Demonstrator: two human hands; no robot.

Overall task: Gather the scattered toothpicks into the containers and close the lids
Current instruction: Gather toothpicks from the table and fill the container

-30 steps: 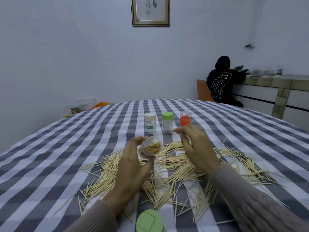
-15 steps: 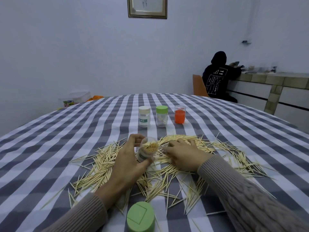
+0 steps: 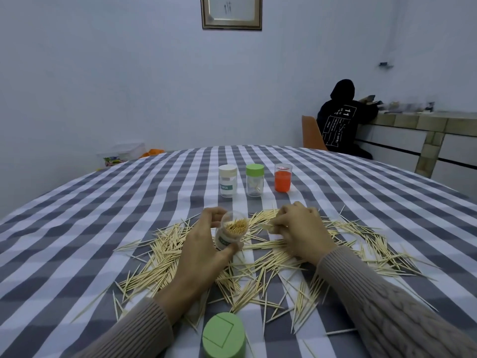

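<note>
- Toothpicks, thin pale wooden sticks (image 3: 165, 264), lie scattered on the grey-and-white checked tablecloth (image 3: 77, 228), under and around both hands, spreading left of the left hand and right of the right hand.
- Head view: left hand (image 3: 206, 251) grips a small clear plastic container (image 3: 231, 232), fingers over the top side, thumb under the base; container is tilted with its open mouth toward the camera, partly filled with toothpicks.
- Right hand (image 3: 302, 228) is just right of that container, palm down on the pile, fingers curled and pinching a small bunch of toothpicks at its left edge.
- Beyond the hands, three containers stand upright in a row: white-lidded clear jar with a label (image 3: 227, 183), green-lidded clear jar (image 3: 254, 183), clear jar with orange inside (image 3: 283, 177).
- Nearer the camera than the left wrist: green round lid (image 3: 223, 335), resting on the cloth.
- Far right, past the table: a person in a black hoodie (image 3: 340, 120) sits at a counter, back turned.
</note>
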